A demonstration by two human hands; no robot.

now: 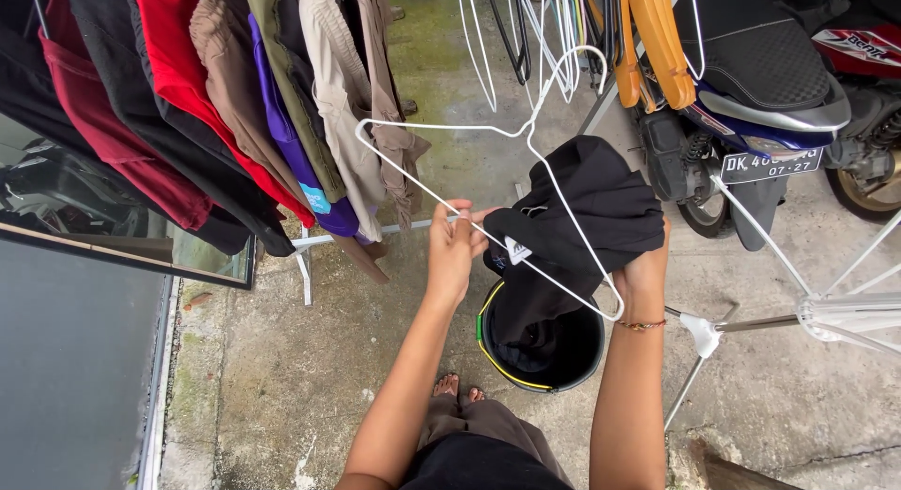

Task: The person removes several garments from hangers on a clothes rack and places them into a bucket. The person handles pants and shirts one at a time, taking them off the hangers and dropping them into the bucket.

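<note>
My left hand pinches the lower bar of a white wire hanger and the collar edge of a black garment. My right hand grips the bunched black garment from below, with the hanger's right corner next to it. The hanger lies tilted across the garment, its hook pointing up to the right. The garment's lower end hangs down into a black bucket on the ground, just in front of my feet.
A rack of hung clothes in red, black, brown, purple and beige fills the upper left. Empty white and orange hangers hang at the top. A parked motorbike stands upper right, a white drying-rack leg at right.
</note>
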